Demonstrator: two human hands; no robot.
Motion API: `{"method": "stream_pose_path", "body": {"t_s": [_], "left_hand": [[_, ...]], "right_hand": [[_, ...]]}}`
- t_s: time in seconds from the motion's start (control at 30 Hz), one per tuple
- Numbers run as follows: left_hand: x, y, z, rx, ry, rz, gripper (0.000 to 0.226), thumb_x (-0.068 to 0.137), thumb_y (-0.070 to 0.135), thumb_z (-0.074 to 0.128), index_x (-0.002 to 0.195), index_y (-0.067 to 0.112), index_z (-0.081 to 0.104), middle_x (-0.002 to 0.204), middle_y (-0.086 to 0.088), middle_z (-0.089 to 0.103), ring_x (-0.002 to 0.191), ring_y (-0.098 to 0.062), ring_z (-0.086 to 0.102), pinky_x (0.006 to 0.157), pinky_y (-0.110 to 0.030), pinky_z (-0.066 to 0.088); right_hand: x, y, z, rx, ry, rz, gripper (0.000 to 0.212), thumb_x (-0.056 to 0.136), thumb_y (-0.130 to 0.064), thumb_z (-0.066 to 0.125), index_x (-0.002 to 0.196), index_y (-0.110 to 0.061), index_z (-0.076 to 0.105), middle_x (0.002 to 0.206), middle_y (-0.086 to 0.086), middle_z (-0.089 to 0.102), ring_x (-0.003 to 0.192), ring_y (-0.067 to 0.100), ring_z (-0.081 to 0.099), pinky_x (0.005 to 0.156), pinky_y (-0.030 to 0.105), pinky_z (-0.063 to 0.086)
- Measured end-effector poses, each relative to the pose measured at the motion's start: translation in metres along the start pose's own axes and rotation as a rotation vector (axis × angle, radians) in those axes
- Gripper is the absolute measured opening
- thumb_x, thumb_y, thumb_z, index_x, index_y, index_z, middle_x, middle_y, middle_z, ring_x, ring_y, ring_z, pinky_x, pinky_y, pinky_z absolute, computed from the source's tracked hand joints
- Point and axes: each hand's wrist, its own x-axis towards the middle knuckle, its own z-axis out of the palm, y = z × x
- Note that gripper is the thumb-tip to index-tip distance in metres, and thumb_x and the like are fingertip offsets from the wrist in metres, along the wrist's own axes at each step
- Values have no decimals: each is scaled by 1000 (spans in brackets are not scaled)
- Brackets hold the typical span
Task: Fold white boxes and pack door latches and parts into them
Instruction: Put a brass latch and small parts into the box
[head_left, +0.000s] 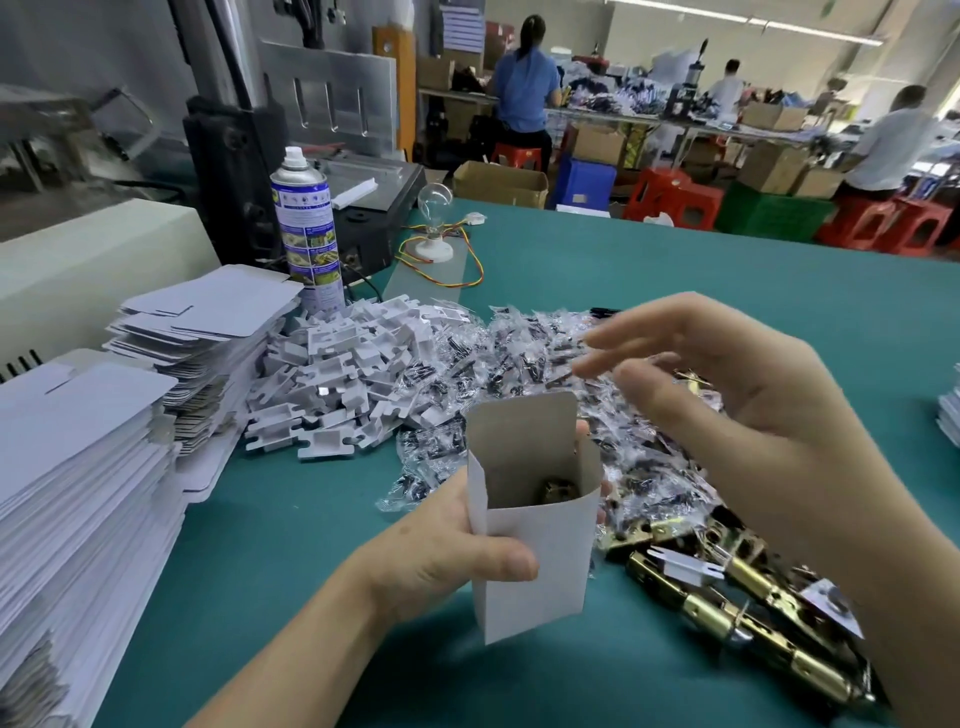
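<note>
While left hand (447, 551) grips box (540, 561), latches (727, 597) beside, bags (519, 358) behind

Both forearms (291, 639) are bare, as are the left hand (447, 545) and right hand (727, 395), thumbnail (521, 564) trimmed short

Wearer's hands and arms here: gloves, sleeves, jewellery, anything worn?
Nothing worn that shows. The left hand and right hand are bare, no gloves. The left forearm and right forearm are bare to the frame edge, so no sleeve or cuff is in view. No watch, wristband or ring visible. Left thumbnail looks short and unpainted; right fingertips are too blurred to tell.
</note>
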Motion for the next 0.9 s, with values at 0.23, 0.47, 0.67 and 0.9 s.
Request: {"method": "stream_pose_path", "body": {"t_s": [0.23,0.47,0.67,0.9], "left_hand": [[1,12,0,139,-32,64,91,75,34,92,143,-9,49,133,-16,60,120,-39,57,111,-45,40],[6,31,2,241,-252,232,79,82,-18,71,147,22,49,141,9,61,134,-5,54,111,-18,39],[4,16,-13,459,7,223,95,74,22,89,154,45,43,153,12,52,145,-13,47,119,-28,33],[7,5,-6,437,-87,135,107,76,6,88,163,24,28,159,6,44,151,-20,39,122,-32,34]], "right_hand": [[-39,37,23,227,-25,337,15,94,-37,58,103,-41,70,101,-6,77,94,10,73,82,33,57],[-64,44,51,505,-88,434,21,97,-20,55,106,-27,73,104,7,75,90,18,70,81,32,57],[-62,26,38,66,212,68,9,99,-27,69,106,-29,73,98,-6,68,85,16,67,74,28,53],[-26,-7,18,-694,-176,-283,29,100,-36,53,91,-26,79,78,-8,64,69,19,57,58,32,52]]}}
